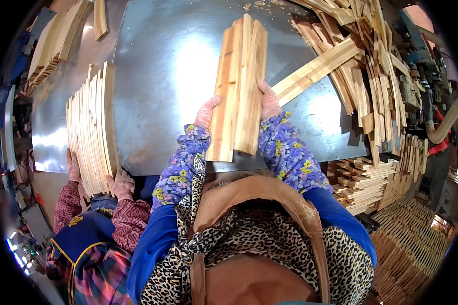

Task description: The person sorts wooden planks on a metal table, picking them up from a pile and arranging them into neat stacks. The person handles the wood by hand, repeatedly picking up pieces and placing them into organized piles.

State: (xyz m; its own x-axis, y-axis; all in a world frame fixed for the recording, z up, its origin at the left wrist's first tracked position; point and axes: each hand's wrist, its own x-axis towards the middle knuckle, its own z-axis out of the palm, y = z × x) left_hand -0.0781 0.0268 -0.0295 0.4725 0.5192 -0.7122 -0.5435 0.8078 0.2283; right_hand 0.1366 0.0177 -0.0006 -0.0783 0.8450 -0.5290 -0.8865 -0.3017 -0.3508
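Several pale wooden boards (pixel 237 89) form a small bundle, their far ends uneven, held over the metal table in front of me. My left hand (pixel 208 111), in a pinkish knit glove, is closed on the bundle's left edge. On the opposite edge my right hand (pixel 269 100), gloved alike, grips the boards with its thumb on the top face. The fingers of both hands are partly hidden by the wood. A single loose board (pixel 315 71) slants away just beyond my right hand toward the heap.
A jumbled heap of boards (pixel 361 66) covers the table's right side. At left, a co-worker's gloved hands (pixel 121 184) hold a row of upright boards (pixel 92 127). Stacked boards (pixel 56 40) stand far left; more stacks (pixel 364 183) sit below right. The shiny metal table (pixel 152 76) lies between.
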